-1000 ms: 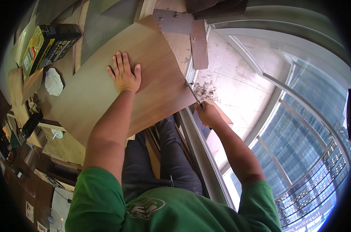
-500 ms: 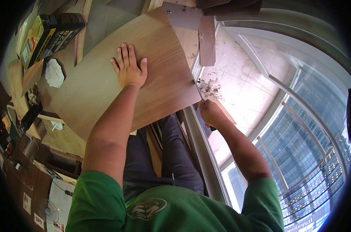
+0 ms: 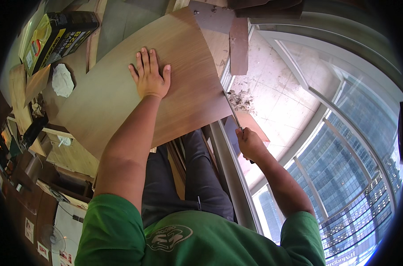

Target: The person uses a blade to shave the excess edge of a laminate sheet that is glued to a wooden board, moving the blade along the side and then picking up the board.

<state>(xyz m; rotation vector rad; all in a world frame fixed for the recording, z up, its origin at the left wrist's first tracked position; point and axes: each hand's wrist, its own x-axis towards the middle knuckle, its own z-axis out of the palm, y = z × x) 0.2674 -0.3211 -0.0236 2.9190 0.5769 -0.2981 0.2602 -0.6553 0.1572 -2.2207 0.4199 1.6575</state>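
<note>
A wood-grain veneered panel (image 3: 90, 106) fills the middle of the view. My left hand (image 3: 150, 77) lies flat on it, fingers slightly spread and holding nothing. To the right, my right hand (image 3: 250, 146) grips the handle of a long, thin metal tool (image 3: 232, 108), whose blade reaches up to the panel's right edge; the exact contact is too small to tell.
At upper left are a black-and-yellow can (image 3: 50, 42), a crumpled white object (image 3: 62, 80) and timber offcuts (image 3: 17, 95). A metal sill (image 3: 237, 177) runs beside my legs. Beyond it lie a pale ledge (image 3: 283, 99) with debris (image 3: 239, 99) and a glazed window (image 3: 343, 146).
My right hand has moved down and rightward with the tool, away from the panel's edge. My left hand stays flat on the panel. The whole view has shifted slightly.
</note>
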